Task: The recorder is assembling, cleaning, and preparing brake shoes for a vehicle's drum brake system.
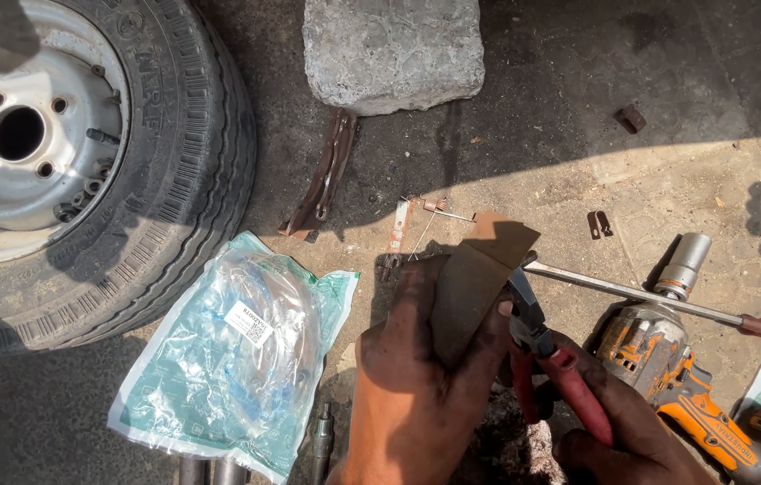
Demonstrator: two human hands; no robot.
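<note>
Rusty-brown and curved, the brake shoe (479,274) sits low in the middle of the view, gripped in the left hand (416,377), whose greasy fingers wrap around its near end and press against its flat lining face. It looks stiff and fairly heavy for its size, a metal part with a rough friction surface, so it should not slip; the broad body, where the hand already grasps it, seems the safest hold, while the thin far edge is better left to a tool. The right hand (618,431) is clenched around the red handles of a pair of pliers (542,346), whose dark nose meets the shoe's right edge; whether the tips bite something there I cannot tell.

Just right of the hands lies an orange and black impact wrench (677,377) with a silver socket (684,262) at its far end, and a long screwdriver (668,301) with a red handle crosses over it. To the left, a clear plastic packet (228,350) with green edges holds coiled tubing.

Farther off on the concrete ground (578,117), small springs and clips (416,220) lie scattered beside a second rusty brake shoe (326,175). Beyond them rests a grey stone block (394,49), and a tyre on a white steel rim (84,153) fills the far left.
</note>
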